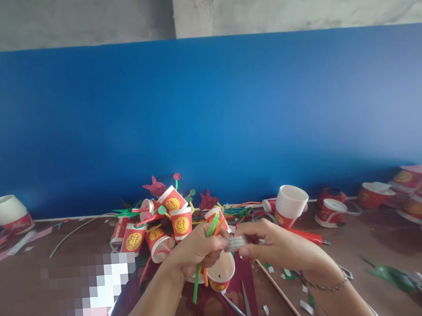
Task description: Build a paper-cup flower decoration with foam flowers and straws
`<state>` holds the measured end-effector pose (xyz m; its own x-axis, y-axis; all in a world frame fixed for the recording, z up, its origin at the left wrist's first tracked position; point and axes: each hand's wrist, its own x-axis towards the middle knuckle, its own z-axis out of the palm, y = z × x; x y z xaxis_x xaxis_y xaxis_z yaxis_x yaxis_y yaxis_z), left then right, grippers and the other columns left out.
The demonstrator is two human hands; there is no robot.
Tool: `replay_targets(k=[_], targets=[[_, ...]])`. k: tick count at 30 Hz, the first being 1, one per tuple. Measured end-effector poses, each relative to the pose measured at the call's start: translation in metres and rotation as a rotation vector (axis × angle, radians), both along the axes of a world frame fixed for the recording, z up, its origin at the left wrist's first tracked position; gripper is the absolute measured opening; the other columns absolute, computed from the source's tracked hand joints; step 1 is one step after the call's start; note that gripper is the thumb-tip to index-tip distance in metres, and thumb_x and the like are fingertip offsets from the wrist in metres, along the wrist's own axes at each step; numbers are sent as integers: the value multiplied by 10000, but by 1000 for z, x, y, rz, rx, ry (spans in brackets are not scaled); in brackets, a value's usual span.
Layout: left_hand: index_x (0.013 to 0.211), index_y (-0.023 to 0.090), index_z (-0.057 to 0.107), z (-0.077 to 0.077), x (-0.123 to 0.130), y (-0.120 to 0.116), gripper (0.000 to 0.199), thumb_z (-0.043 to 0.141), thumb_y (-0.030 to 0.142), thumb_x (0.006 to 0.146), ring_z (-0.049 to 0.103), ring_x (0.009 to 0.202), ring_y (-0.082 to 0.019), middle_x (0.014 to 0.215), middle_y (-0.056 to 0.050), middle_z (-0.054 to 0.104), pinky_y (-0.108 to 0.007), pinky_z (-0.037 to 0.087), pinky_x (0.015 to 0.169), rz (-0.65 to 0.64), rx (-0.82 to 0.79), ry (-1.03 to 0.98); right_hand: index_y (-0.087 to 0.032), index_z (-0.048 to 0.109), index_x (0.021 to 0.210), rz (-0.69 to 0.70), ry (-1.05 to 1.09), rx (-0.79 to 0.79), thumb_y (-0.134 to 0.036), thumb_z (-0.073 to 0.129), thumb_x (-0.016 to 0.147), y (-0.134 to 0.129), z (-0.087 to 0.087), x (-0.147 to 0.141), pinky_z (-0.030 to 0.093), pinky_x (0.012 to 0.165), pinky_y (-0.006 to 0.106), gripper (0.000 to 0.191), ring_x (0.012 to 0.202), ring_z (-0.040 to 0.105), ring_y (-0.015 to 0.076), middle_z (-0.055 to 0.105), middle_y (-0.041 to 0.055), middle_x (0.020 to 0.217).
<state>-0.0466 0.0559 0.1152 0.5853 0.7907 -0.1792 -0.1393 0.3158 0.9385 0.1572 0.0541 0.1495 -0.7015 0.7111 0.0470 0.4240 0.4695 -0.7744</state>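
My left hand (206, 245) is closed around a green straw (197, 284) and an orange straw (205, 277), which stick out above and below the fist. Between my two hands is a small whitish piece (236, 244) with faint print. Thumb and fingers of my right hand (258, 241) pinch its right end, while its left end meets my left fingertips. Just beneath the hands an open paper cup (221, 272) shows its pale inside, with a small dark speck in it. Scissors (243, 314) lie below the cup, on dark red paper (247, 283).
Decorated red cups (133, 240) are heaped at the back left of centre. A white cup stack (291, 203) stands right of centre, near an orange-red cutter (306, 236). A thin wooden stick (280, 290), paper scraps and green-handled scissors (396, 276) lie on the brown table (348, 264).
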Motion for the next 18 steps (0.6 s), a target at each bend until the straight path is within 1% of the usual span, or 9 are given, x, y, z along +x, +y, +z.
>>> replay_targets(k=[8,12,14,18], targets=[[698,182,491,1,1,0,158,632,246,673,148,326,-16,390,132,287,-195,74,347,8,10,44,-176,572,793,-18,-63,42,-402,535,873,-1,1,-1,284,486,208,242,548,344,78,424,-56,603],[719,193,483,3,2,-1,193,657,250,658,156,330,-20,390,133,304,-194,75,347,16,2,46,-176,574,769,-55,-75,66,-401,541,869,-2,0,-1,288,493,209,248,554,346,79,429,-54,598],[727,195,479,3,2,-1,226,673,286,657,151,336,-20,396,136,295,-191,77,351,10,-13,40,-173,590,801,-61,-45,27,-415,545,866,-1,-1,-1,289,482,202,255,550,358,75,446,-51,600],[685,191,452,3,-2,0,255,662,334,670,127,351,-15,404,138,254,-184,75,364,-19,-40,25,-159,602,909,9,53,-120,-465,535,864,1,-2,0,307,469,189,316,545,400,72,498,-33,625]])
